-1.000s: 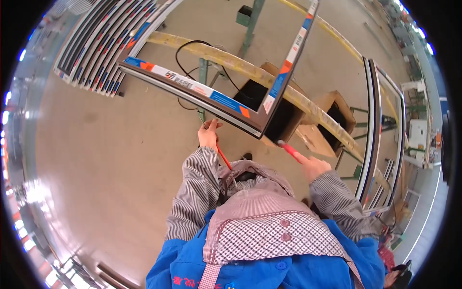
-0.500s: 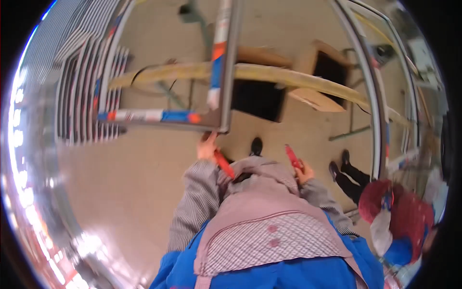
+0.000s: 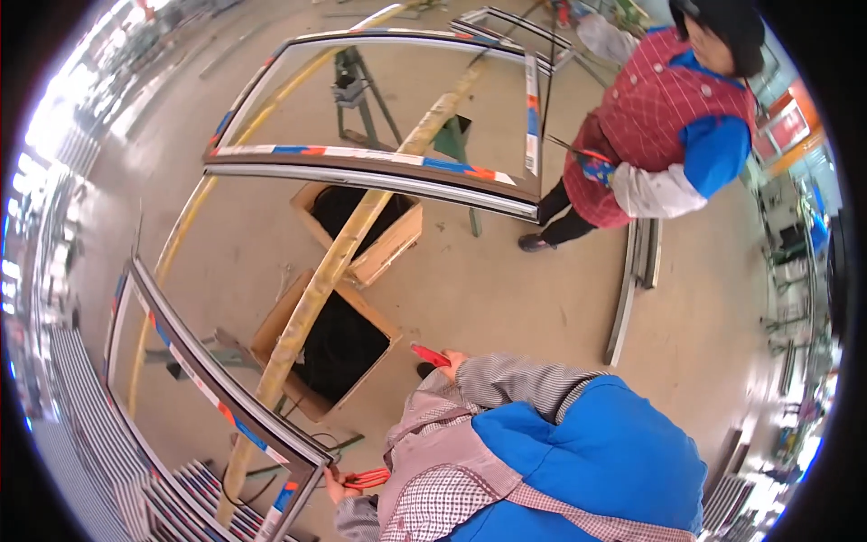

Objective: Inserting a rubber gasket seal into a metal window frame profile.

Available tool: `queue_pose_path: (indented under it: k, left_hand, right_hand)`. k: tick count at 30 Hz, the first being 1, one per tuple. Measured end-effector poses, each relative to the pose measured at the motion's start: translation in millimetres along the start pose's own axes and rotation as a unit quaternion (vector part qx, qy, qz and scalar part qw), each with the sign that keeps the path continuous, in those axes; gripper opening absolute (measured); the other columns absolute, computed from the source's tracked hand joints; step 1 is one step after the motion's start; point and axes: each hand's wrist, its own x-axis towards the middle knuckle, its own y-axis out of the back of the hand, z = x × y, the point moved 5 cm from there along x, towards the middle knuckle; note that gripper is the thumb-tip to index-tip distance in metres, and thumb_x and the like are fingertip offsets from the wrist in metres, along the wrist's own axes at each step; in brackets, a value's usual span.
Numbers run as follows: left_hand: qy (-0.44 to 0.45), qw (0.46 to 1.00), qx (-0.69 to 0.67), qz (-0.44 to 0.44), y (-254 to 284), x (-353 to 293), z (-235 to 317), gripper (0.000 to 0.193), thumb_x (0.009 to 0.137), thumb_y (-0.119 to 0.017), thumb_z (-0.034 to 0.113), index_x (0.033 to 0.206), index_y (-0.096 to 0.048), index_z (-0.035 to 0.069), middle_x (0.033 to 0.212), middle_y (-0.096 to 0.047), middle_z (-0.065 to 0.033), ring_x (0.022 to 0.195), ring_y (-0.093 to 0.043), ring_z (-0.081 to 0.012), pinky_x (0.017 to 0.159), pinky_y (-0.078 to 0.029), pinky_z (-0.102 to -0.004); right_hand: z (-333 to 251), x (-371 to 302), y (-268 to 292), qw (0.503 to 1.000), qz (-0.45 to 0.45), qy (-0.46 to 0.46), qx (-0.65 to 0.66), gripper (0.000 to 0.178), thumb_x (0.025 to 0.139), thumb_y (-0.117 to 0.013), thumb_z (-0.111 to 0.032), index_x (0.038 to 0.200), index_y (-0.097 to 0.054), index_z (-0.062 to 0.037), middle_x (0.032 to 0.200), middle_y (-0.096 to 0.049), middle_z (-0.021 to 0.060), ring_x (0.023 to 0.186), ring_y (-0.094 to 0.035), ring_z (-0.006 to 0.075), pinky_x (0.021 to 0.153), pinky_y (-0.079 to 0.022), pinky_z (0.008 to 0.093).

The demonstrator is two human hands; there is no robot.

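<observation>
At the near corner of a window frame (image 3: 237,406), my left hand (image 3: 336,486) is closed, its fingers at the corner. A tool with two red handles (image 3: 368,478) sticks out of that hand, its working end hidden. The frame is dark and grey, with blue, white and orange tape strips, and it lies on long yellowish rails. My right hand (image 3: 454,364) is closed round a slim red hand tool (image 3: 430,355) in front of my body, apart from the frame. The tool's short tip points up and left.
A second taped frame (image 3: 379,169) rests across the yellowish rail (image 3: 312,312) farther off. Two cardboard boxes (image 3: 397,246) with black contents stand below the rail. On the right a co-worker in a red checked apron (image 3: 623,117) stands near long metal profiles (image 3: 623,298).
My view has turned to the right, bringing the co-worker and the whole second frame into sight. My left hand is still at the frame's corner; both hands keep their red tools.
</observation>
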Motion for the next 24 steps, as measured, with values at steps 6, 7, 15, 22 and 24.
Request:
queue_pose_path:
  k: [6, 7, 15, 22, 24]
  left_hand:
    - [0.045, 0.997, -0.054, 0.041, 32.1, 31.4, 5.0, 0.024, 0.087, -0.050, 0.033, 0.093, -0.059, 0.012, 0.091, -0.064, 0.0062, 0.038, -0.032, -0.0077, 0.042, -0.034, -0.0212]
    - [0.051, 0.995, -0.048, 0.071, 25.0, 28.2, 5.6, 0.024, 0.087, -0.049, 0.033, 0.093, -0.059, 0.012, 0.090, -0.064, 0.0066, 0.038, -0.032, -0.0071, 0.042, -0.034, -0.0204]
    - [0.076, 0.991, 0.029, 0.109, 56.3, 79.6, 12.3, 0.018, 0.088, -0.048, 0.027, 0.092, -0.058, 0.012, 0.092, -0.064, 0.0037, 0.036, -0.031, -0.0061, 0.037, -0.032, -0.0174]
    - [0.115, 0.991, 0.032, 0.052, 77.7, 110.4, 19.7, 0.016, 0.087, -0.050, 0.028, 0.088, -0.060, 0.015, 0.087, -0.064, 0.0051, 0.037, -0.032, -0.0065, 0.042, -0.035, -0.0222]
    - [0.104, 0.988, 0.080, 0.077, 71.6, 101.9, 24.5, 0.017, 0.087, -0.049, 0.029, 0.086, -0.059, 0.015, 0.085, -0.064, 0.0060, 0.038, -0.033, -0.0067, 0.045, -0.036, -0.0238]
  right_hand:
    - [46.4, 16.9, -10.9, 0.983, -0.079, -0.116, 0.115, 0.043, 0.070, -0.059, -0.032, 0.107, -0.056, -0.0104, 0.092, -0.061, 0.0151, 0.086, -0.059, 0.0298, 0.077, -0.046, 0.0369]
    - [65.2, 23.8, -21.4, 0.982, -0.075, -0.122, 0.125, 0.043, 0.070, -0.059, -0.032, 0.107, -0.056, -0.0104, 0.092, -0.061, 0.0151, 0.086, -0.059, 0.0298, 0.077, -0.046, 0.0369]
    - [138.1, 20.2, -35.4, 0.967, 0.037, -0.206, 0.147, 0.041, 0.069, -0.059, -0.028, 0.104, -0.057, -0.0074, 0.084, -0.062, 0.0152, 0.075, -0.061, 0.0280, 0.069, -0.048, 0.0365]
    - [168.7, -7.9, -13.8, 0.954, 0.060, -0.227, 0.186, 0.041, 0.069, -0.059, -0.026, 0.104, -0.056, -0.0066, 0.083, -0.062, 0.0151, 0.072, -0.061, 0.0273, 0.066, -0.048, 0.0363]
    - [148.9, -1.3, -13.9, 0.951, 0.064, -0.230, 0.195, 0.041, 0.069, -0.059, -0.026, 0.105, -0.056, -0.0064, 0.083, -0.062, 0.0151, 0.072, -0.061, 0.0271, 0.066, -0.048, 0.0362]
